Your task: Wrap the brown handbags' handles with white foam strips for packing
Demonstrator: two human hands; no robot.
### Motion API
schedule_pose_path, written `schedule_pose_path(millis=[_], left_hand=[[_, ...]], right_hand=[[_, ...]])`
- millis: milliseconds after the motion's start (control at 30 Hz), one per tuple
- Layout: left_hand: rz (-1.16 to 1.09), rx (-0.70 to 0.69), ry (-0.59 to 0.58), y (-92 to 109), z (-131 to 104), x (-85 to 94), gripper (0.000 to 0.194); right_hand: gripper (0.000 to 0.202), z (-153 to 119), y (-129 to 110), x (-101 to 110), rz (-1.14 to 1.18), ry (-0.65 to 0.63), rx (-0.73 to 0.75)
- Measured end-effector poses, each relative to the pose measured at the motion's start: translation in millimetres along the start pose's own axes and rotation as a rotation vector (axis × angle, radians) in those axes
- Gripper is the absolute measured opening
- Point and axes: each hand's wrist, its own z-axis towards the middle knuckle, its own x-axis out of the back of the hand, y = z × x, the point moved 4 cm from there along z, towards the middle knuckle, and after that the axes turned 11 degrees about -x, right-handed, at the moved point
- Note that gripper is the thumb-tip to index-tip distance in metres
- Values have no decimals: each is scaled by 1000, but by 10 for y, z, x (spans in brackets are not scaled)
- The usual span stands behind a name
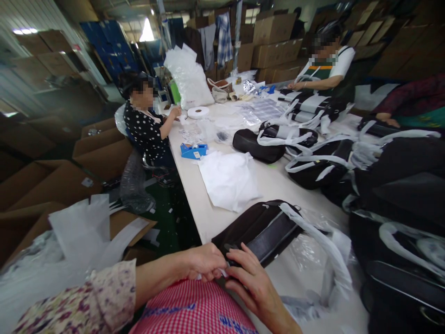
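Note:
A black bag [264, 232] lies on the near part of the table, its strap [321, 234] wrapped in white material and arched to the right. My left hand [206, 262] is closed at the bag's near left end, with a bit of white material showing under its fingers. Close beside it, my right hand [250, 280] has its fingers spread, the fingertips over the bag's near end and next to my left hand. A white sheet stack [227, 181] lies just beyond the bag. Clear plastic [306, 250] is under and beside the strap.
Black bags with wrapped straps [320, 162] crowd the table's right side. A blue tape dispenser [193, 151] and a white roll [198, 112] sit near the left edge. People work at the far left, far right and right edge. Open cartons [100, 150] stand left.

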Motion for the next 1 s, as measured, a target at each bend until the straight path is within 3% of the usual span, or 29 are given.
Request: schedule_pose_path(millis=[233, 400, 500, 733, 900, 1000], left_hand=[[-27, 10, 14, 61, -53, -30, 22], [126, -131, 7, 83, -52, -22, 25], [103, -252, 2, 51, -24, -41, 26], [28, -420, 109, -158, 72, -76, 31], [31, -427, 125, -177, 57, -105, 29], [192, -450, 104, -58, 7, -88, 24]], right_hand=[[13, -28, -66, -108, 20, 156, -136], [17, 14, -58, -103, 110, 74, -183], [16, 105, -61, -41, 192, 8, -234], [20, 304, -43, 42, 238, 19, -336], [20, 291, -43, 65, 241, -43, -259], [20, 219, -80, 65, 204, -67, -179]])
